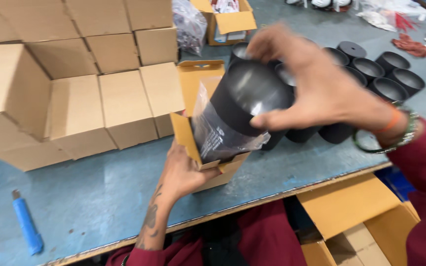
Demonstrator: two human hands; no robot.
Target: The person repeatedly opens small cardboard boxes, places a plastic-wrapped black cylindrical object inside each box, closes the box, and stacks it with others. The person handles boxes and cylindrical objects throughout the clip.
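- While your left hand grips the small open carton from below on the blue table, it looks light and crushable.
- Your right hand, fingers clamped around the black cylinder's rim, holds it half inside; its plastic sleeve seems slippery.

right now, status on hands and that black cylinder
Left hand grips small open carton. Right hand holds bagged black cylinder, partly inside carton. Nothing blocking.

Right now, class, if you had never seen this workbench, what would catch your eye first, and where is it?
At centre, the right hand grips a black cylinder in clear wrap, partly inside a small cardboard box steadied by the left hand. More black cylinders stand behind on the right; closed cardboard boxes are stacked on the left.
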